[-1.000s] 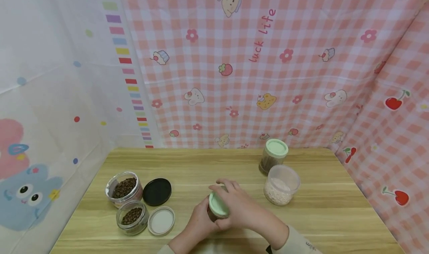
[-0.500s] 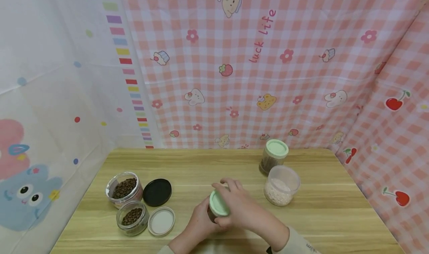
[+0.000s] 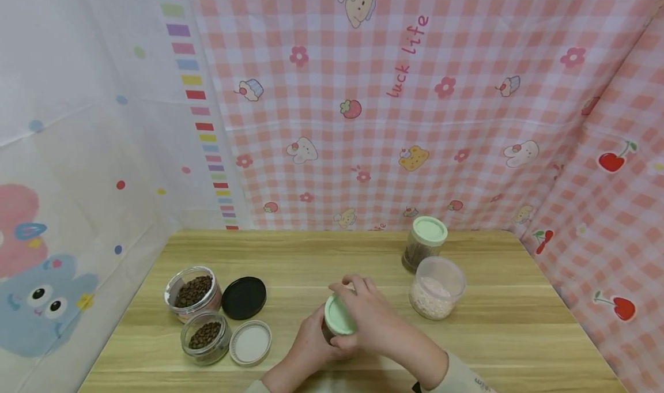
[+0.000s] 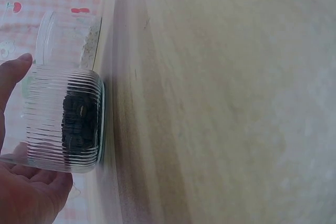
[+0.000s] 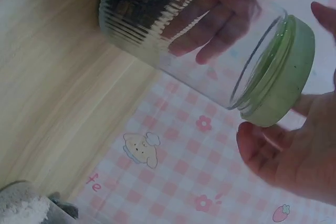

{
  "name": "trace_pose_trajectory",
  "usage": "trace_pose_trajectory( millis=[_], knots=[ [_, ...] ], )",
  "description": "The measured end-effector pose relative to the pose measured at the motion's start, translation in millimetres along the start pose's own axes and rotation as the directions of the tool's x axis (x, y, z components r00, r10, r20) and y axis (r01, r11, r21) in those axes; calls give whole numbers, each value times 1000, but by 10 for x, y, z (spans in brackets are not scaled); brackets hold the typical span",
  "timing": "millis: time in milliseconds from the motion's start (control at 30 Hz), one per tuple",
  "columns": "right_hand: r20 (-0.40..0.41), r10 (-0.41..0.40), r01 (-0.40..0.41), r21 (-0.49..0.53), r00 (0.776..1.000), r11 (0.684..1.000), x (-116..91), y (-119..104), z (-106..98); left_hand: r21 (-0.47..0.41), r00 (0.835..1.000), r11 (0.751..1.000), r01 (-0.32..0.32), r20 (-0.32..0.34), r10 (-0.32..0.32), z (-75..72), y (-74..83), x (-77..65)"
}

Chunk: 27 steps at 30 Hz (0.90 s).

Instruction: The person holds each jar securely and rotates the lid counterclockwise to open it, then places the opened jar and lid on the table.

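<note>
A ribbed glass jar [image 4: 63,121] with dark contents at its bottom stands upright on the wooden table, near the front middle. My left hand [image 3: 313,341] grips the jar's body from the left, its fingers showing through the glass in the right wrist view. Over the top, my right hand [image 3: 369,319] holds the pale green lid [image 3: 339,315] with curled fingers. The lid sits on the jar's mouth, and threads show under its rim [image 5: 278,72] in the right wrist view. Parts of the jar are hidden by both hands in the head view.
To the left are two jars of brown beans [image 3: 192,294], one smaller [image 3: 206,338], a black lid [image 3: 244,298] and a white lid [image 3: 251,343]. Back right stand a green-lidded jar [image 3: 425,243] and a clear tub [image 3: 437,288] of pale flakes. Patterned cloth [image 3: 332,168] hangs behind.
Between one second and half a second ago, my right hand's fingers shifted slightly right on the lid, uncovering more of its top. Since then the hands look nearly still.
</note>
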State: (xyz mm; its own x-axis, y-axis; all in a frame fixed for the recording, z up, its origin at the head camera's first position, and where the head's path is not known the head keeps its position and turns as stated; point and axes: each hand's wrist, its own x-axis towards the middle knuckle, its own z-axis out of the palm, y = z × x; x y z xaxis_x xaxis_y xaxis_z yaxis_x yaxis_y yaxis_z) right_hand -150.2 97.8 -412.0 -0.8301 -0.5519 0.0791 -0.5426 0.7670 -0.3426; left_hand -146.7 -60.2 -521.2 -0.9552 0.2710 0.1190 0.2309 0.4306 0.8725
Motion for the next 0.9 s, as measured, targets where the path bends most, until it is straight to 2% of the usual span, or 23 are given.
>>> trace_pose_trajectory(
  millis=[133,300,467,667,767,900],
  knots=[
    [-27,36,-36,-22,999,999,-12,-5,1,-28,1000,999,22,17,-21,0,0,-12],
    [-36,13,-13,5,999,1000,1,1,-9,-19,1000,1000,23,18,-22,-3,0,-10],
    [-13,4,-3,58,1000,998,15,2,-34,-13,1000,1000,22,14,-22,-1,-5,-13],
    [18,3,-5,75,1000,997,30,19,-51,-1,1000,1000,17,9,-17,-3,1,-23],
    [23,4,-7,113,1000,994,43,20,-92,-3,1000,1000,20,14,-20,-6,0,-20],
    [-27,29,-23,222,999,975,43,26,-171,3,1000,1000,18,22,-18,-11,3,-9]
  ],
)
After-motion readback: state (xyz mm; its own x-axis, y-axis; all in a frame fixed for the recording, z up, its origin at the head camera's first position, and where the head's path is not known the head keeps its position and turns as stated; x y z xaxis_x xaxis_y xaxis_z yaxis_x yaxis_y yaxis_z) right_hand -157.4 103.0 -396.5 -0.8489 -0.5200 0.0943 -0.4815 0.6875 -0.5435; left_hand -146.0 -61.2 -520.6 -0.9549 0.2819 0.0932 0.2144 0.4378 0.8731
